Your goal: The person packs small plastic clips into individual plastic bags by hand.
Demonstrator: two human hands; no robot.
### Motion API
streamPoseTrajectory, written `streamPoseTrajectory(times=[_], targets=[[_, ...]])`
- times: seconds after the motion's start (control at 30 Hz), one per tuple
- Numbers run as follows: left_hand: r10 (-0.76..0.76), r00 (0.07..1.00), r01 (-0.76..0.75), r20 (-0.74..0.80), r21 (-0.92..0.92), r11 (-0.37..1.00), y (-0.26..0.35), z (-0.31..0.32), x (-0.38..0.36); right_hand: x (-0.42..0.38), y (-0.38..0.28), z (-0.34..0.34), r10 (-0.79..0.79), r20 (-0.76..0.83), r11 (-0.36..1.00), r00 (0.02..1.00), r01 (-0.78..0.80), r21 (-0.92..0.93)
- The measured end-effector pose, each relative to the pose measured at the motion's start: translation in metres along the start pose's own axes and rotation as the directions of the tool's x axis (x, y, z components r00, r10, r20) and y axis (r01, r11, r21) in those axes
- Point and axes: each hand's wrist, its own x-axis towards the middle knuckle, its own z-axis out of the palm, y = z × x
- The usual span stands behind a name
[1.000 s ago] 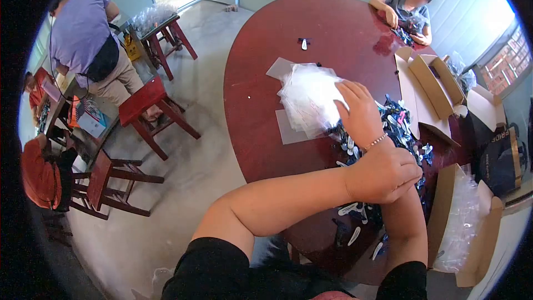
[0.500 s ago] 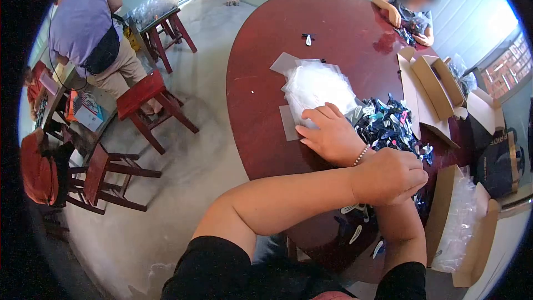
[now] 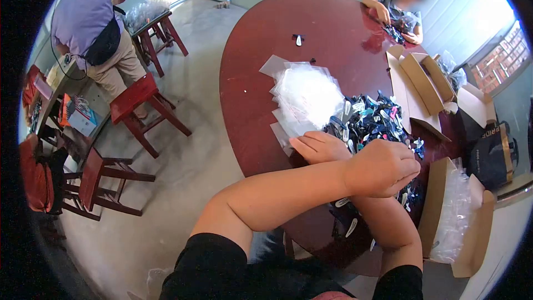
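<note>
My forearms cross, the left over the right. My left hand (image 3: 382,169) is closed in a pinch above the pile of hair clips (image 3: 375,119), and whatever its fingers hold is hidden. My right hand (image 3: 322,148), partly behind the left forearm, has its fingers drawn together on the near edge of a clear plastic bag, at the stack of plastic bags (image 3: 308,94). Its fingertips are partly hidden. The clips are mostly dark, with some white and coloured ones. A few loose clips (image 3: 351,228) lie below my left forearm.
An opened cardboard box (image 3: 433,211) with clear bags stands at the right, near a dark bag (image 3: 491,158). Another carton (image 3: 427,83) lies farther back. One person (image 3: 397,14) sits across the red table (image 3: 250,66); another (image 3: 91,22) stands left beside stools (image 3: 136,97).
My right hand has pulled back toward me, its fingers closer together, and the near bags have slid with it. My left hand stays closed over the clips. The view has shifted slightly.
</note>
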Motion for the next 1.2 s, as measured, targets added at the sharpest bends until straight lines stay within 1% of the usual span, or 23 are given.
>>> streamPoseTrajectory(times=[0.1, 0.2, 0.27, 0.4, 0.43, 0.47, 0.5, 0.57, 0.63, 0.67, 0.7, 0.73, 0.77, 0.8, 0.83, 0.9, 0.93, 1.0, 1.03, 1.1, 1.13, 1.17, 1.2], targets=[[-0.007, 1.000, 0.007, 0.006, -0.004, 1.000, 0.001, -0.002, 0.000, 0.003, 0.002, -0.005, -0.052, 0.017, 0.998, 0.998, 0.053, -0.024], [-0.033, 0.999, 0.033, 0.008, 0.008, 0.999, 0.001, -0.003, 0.002, 0.001, 0.005, -0.002, 0.029, 0.072, 0.999, 0.997, -0.030, 0.015], [-0.039, 0.999, 0.039, -0.002, 0.019, 0.999, 0.001, -0.005, 0.002, -0.007, 0.012, -0.001, 0.236, -0.131, 0.922, 0.963, -0.180, 0.343], [-0.028, 1.000, 0.028, 0.012, 0.000, 1.000, 0.003, -0.007, 0.002, -0.024, 0.018, -0.028, 0.359, -0.127, 0.831, 0.925, -0.255, 0.494], [-0.021, 0.999, 0.021, 0.024, 0.004, 1.000, 0.003, -0.006, 0.002, -0.025, 0.026, -0.040, 0.131, -0.129, 0.893, 0.983, -0.061, 0.447], [-0.023, 0.999, 0.023, 0.025, -0.003, 1.000, 0.003, -0.005, 0.001, -0.028, 0.029, -0.051, -0.104, -0.118, 0.905, 0.988, 0.143, 0.401], [-0.032, 0.999, 0.033, 0.038, -0.005, 0.999, 0.001, -0.004, -0.001, -0.034, 0.027, -0.062, -0.098, -0.115, 0.906, 0.988, 0.137, 0.401], [-0.042, 0.998, 0.043, 0.055, -0.013, 0.999, 0.000, -0.004, 0.000, -0.050, 0.015, -0.084, 0.198, -0.062, 0.871, 0.978, -0.146, 0.470], [-0.237, 0.969, 0.238, 0.065, -0.007, 0.971, 0.001, -0.009, 0.005, -0.071, -0.001, -0.105, 0.483, 0.002, 0.750, 0.876, -0.415, 0.516], [-0.269, 0.963, 0.269, 0.019, -0.033, 0.962, -0.007, -0.008, 0.005, -0.082, -0.008, -0.115, 0.616, 0.034, 0.658, 0.787, -0.538, 0.527], [-0.401, 0.914, 0.405, 0.062, -0.081, 0.911, -0.010, -0.012, 0.008, -0.094, -0.013, -0.123, 0.736, 0.064, 0.546, 0.674, -0.646, 0.533], [-0.520, 0.846, 0.532, 0.119, -0.122, 0.838, -0.011, -0.018, 0.012, -0.108, -0.015, -0.124, 0.821, 0.015, 0.434, 0.571, -0.641, 0.633], [-0.671, 0.667, 0.745, 0.324, -0.289, 0.601, -0.011, -0.024, 0.018, -0.117, -0.016, -0.128, 0.864, -0.011, 0.335, 0.503, -0.558, 0.759], [-0.733, 0.583, 0.803, 0.351, -0.384, 0.455, -0.019, -0.020, 0.015, -0.123, -0.017, -0.133, 0.903, -0.032, 0.242, 0.429, -0.446, 0.862], [-0.782, 0.486, 0.839, 0.391, -0.458, 0.292, -0.024, -0.016, 0.013, -0.129, -0.021, -0.133, 0.957, -0.018, 0.120, 0.291, -0.335, 0.934], [-0.743, 0.300, 0.862, 0.599, -0.504, -0.058, -0.027, -0.014, 0.011, -0.144, -0.027, -0.128, 0.982, -0.041, 0.076, 0.187, -0.184, 0.980], [-0.665, 0.321, 0.848, 0.674, -0.517, -0.114, -0.031, -0.011, 0.005, -0.152, -0.030, -0.125, 0.991, -0.026, 0.046, 0.129, -0.157, 0.987], [-0.667, 0.314, 0.907, 0.676, -0.421, 0.000, -0.031, -0.001, -0.002, -0.162, -0.036, -0.117, 0.997, 0.005, -0.004, 0.072, -0.015, 1.000], [-0.662, 0.377, 0.894, 0.648, -0.442, 0.076, -0.027, 0.002, -0.006, -0.164, -0.038, -0.115, 1.000, -0.002, 0.002, 0.022, -0.006, 1.000], [-0.658, 0.387, 0.917, 0.645, -0.342, 0.205, -0.023, 0.006, -0.006, -0.164, -0.042, -0.116, 1.000, 0.030, -0.030, -0.007, 0.004, 1.000], [-0.714, 0.363, 0.927, 0.599, -0.307, 0.215, -0.022, 0.010, -0.008, -0.167, -0.042, -0.116, 0.997, 0.070, -0.070, -0.017, -0.005, 0.998], [-0.727, 0.356, 0.926, 0.587, -0.328, 0.188, -0.024, 0.013, -0.011, -0.172, -0.039, -0.112, 0.995, 0.087, -0.089, 0.041, 0.041, 0.995], [-0.742, 0.351, 0.922, 0.572, -0.351, 0.165, -0.027, 0.014, -0.014, -0.173, -0.039, -0.112, 0.996, 0.086, -0.088, 0.035, 0.063, 0.994]])
